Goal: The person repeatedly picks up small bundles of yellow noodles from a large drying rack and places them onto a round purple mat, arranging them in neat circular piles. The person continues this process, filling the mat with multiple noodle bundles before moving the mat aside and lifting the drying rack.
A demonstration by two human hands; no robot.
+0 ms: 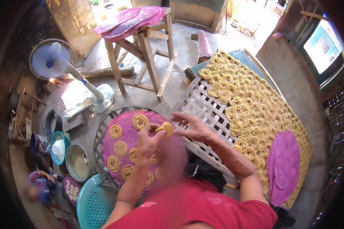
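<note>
My left hand (147, 140) pinches a yellow noodle nest (165, 129) between thumb and fingers, above a round pink sheet (136, 126). Several coiled nests, such as one noodle coil (140, 121), lie spaced out on that sheet, which rests on a round woven basket (100, 141). Just right of the held nest, my right hand (193, 128) has its fingers apart and seems to hold nothing. Beside it a woven bamboo rack (202, 110) carries rows of noodle nests (256, 110). A blurred reddish streak hides part of the pink sheet's right side.
Pink sheets (284, 168) lie on the rack's right side; more pink sheets (133, 21) cover a wooden stand (149, 57). A fan (53, 59), metal pot (78, 162), teal basin (59, 147) and teal plastic chair (95, 202) stand left. Another person (46, 181) sits lower left.
</note>
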